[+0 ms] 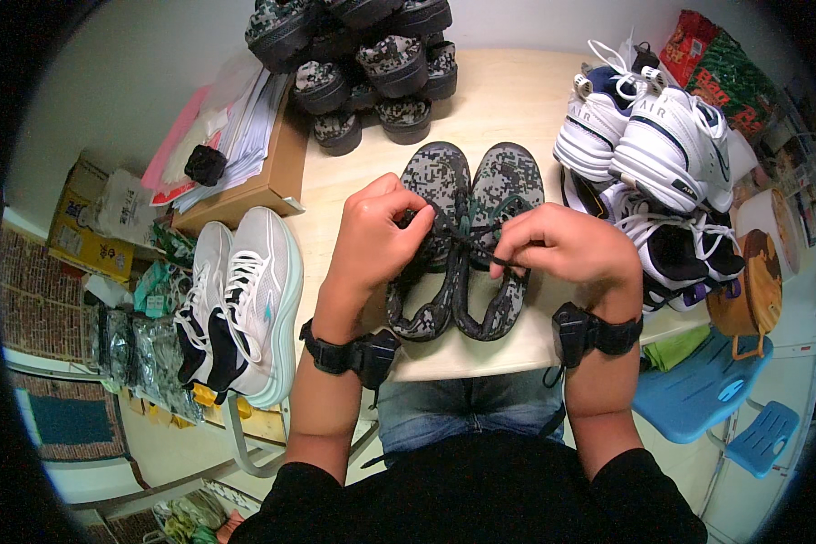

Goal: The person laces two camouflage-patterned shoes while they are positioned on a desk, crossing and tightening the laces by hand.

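A pair of grey-and-black digital-camouflage shoes stands side by side on the pale wooden table [335, 208], toes pointing away from me: the left shoe [437, 168] and the right shoe [508, 172]. A dark shoelace [463, 239] stretches across their lacing area between my hands. My left hand [381, 231] is closed over the left shoe's outer side, with the lace running from its curled fingers. From the other side, my right hand [562, 243] pinches the lace above the right shoe's opening. Black straps with small boxes circle both wrists.
Similar camouflage shoes [392, 65] are stacked at the back. White-and-grey sneakers [261, 299] sit at the left edge beside a cardboard box [245, 195] with papers. More white sneakers [666, 150] are piled on the right. A blue stool [698, 385] is at the lower right.
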